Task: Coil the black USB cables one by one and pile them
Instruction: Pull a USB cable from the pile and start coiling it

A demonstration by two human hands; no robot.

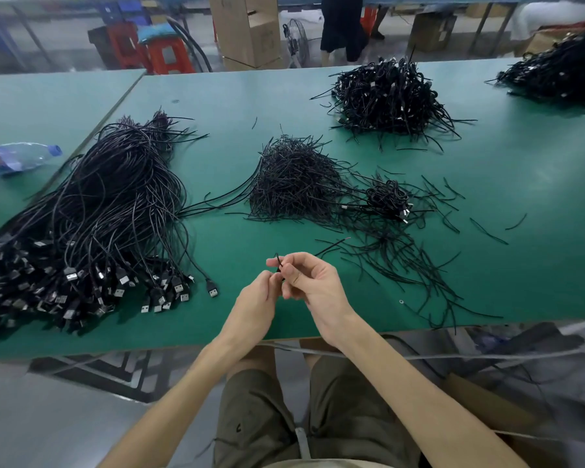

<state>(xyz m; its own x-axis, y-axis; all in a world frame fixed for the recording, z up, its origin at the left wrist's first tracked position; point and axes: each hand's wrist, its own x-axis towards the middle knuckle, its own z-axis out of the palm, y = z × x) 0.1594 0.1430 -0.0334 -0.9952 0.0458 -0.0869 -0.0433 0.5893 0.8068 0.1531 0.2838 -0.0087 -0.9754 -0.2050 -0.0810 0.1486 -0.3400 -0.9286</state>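
Note:
A big bundle of uncoiled black USB cables point(108, 211) lies at the left of the green table point(507, 184), plugs toward the near edge. A heap of short black twist ties point(294, 184) sits mid-table. A small pile of coiled cables point(387, 199) lies right of it, and a larger pile of coiled cables point(387, 97) sits farther back. Over the near edge, my left hand point(255, 300) and my right hand point(309, 282) meet and pinch a short black tie point(279, 262) between their fingertips.
A plastic water bottle point(19, 158) lies at the far left. Loose ties point(416, 261) are scattered right of my hands. Another cable heap point(561, 70) sits at the back right. Red stools, cardboard boxes and a standing person are beyond the table.

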